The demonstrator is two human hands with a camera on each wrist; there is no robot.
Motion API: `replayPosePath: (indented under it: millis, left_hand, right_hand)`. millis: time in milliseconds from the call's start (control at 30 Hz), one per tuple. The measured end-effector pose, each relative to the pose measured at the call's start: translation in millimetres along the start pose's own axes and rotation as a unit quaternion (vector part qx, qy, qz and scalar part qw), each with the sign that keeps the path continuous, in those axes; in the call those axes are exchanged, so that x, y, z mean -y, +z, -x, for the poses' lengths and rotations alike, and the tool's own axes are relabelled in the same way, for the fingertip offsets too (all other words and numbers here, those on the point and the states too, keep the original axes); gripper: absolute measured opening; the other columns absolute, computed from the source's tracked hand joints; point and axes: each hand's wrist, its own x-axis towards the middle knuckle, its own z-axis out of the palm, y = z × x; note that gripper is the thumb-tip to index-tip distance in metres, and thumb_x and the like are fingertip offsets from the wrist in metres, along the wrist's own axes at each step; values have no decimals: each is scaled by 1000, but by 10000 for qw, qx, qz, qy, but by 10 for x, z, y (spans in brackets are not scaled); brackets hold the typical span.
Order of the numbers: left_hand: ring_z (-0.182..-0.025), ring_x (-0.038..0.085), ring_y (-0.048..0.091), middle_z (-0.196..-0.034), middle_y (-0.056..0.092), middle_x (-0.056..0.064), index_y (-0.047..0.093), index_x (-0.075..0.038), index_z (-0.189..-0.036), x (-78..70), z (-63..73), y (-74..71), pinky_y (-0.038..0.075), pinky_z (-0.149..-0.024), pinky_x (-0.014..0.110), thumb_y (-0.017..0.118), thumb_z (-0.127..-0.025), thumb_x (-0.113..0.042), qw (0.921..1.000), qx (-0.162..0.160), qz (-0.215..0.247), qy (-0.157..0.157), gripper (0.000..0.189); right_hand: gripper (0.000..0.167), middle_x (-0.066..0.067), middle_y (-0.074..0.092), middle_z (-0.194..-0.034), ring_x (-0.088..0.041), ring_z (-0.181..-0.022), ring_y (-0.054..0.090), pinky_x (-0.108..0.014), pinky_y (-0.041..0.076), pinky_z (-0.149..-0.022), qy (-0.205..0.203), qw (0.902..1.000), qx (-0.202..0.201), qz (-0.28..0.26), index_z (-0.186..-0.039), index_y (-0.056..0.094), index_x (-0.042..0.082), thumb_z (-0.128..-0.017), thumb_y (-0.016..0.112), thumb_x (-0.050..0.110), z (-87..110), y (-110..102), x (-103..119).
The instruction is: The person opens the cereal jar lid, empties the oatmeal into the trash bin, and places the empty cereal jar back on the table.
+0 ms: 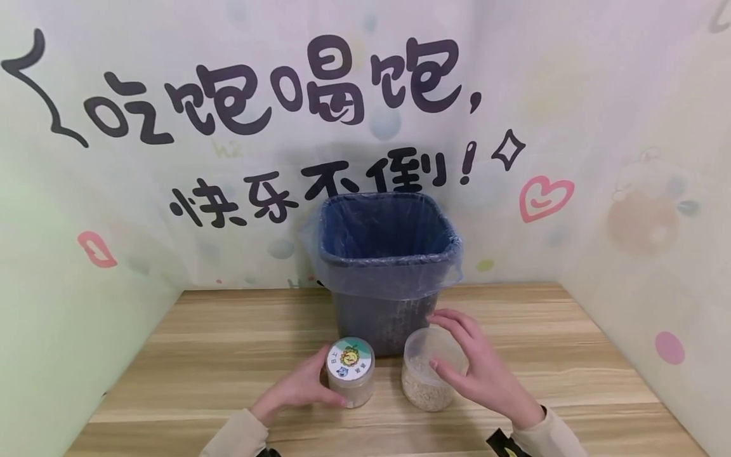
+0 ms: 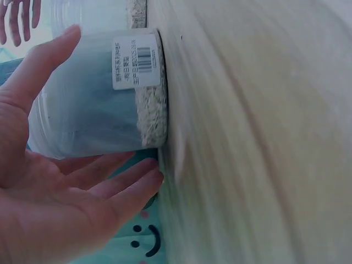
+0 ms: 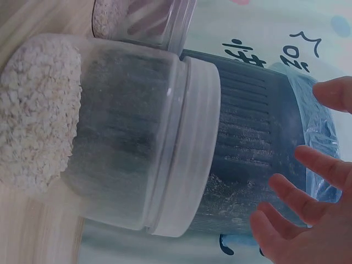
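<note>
Head view first: what stands on the tabletop (image 1: pixel 228 355)?

– Two clear plastic jars, upright and apart, between the near edge and the blue bin (image 1: pixel 379 324): left, the sticker-lidded jar (image 1: pixel 351 371); right, the translucent-lidded jar (image 1: pixel 422 382). Pale flakes (image 3: pixel 44 115) in the lower part of each.

Left hand (image 1: pixel 305 384)?

– Around the sticker-lidded jar, thumb on the near side, fingers loosely extended, wide of a grip; contact: cannot tell.

Right hand (image 1: pixel 488 376)?

– Spread wide by the translucent-lidded jar, fingers parted, nothing held; the right wrist view shows a gap to its lid.

Bin?

– Behind both jars, toward the far edge, plastic liner (image 1: pixel 388 279) over its rim.
</note>
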Motion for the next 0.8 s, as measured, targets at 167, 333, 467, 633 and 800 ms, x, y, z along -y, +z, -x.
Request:
replayPosePath:
  millis: [167, 333, 467, 633, 800]
  left_hand:
    - [-116, 33, 52, -125, 57, 12, 42, 5, -136, 25, -20, 20, 40, -97, 49, 89, -66, -17, 9992, -193, 330, 82, 87]
    - [-109, 29, 55, -117, 59, 8, 44, 4, -131, 11, 1, 23, 41, -94, 47, 89, -64, -19, 9992, -356, 163, 65, 83]
    - [-109, 29, 55, -116, 58, 8, 43, 4, -129, -9, 21, 25, 40, -96, 48, 89, -63, -19, 9988, -453, 194, 46, 84]
    - [-111, 30, 54, -117, 58, 11, 41, 5, -130, -78, 58, -27, 39, -98, 49, 89, -62, -19, 9986, -490, 183, 81, 87]
    - [-110, 30, 54, -117, 57, 11, 41, 6, -129, -199, 102, -110, 40, -97, 49, 88, -62, -20, 9987, -478, -64, 191, 86]
  right_hand:
    - [58, -12, 49, -133, -26, -125, 42, -28, 32, -102, -56, 10000, 37, 20, -133, 53, 11, -79, 74, 13, 15, 33, 4]
    - [59, -13, 49, -132, -27, -124, 41, -27, 30, -103, -216, 9998, 15, 25, -132, 54, 9, -77, 76, 13, 21, 58, 6]
    - [63, -15, 48, -132, -29, -124, 40, -25, 26, -105, -509, 9987, -1, 0, -132, 53, 9, -74, 77, 13, 2, 71, 15]
    - [60, -16, 47, -133, -31, -124, 40, -25, 26, -106, -612, 9981, 67, -65, -131, 54, 12, -75, 76, 13, -44, 69, 23]
    - [55, -13, 46, -135, -30, -126, 38, -29, 28, -105, -487, 9985, 244, -56, -130, 54, 17, -79, 75, 18, -97, 48, 56]
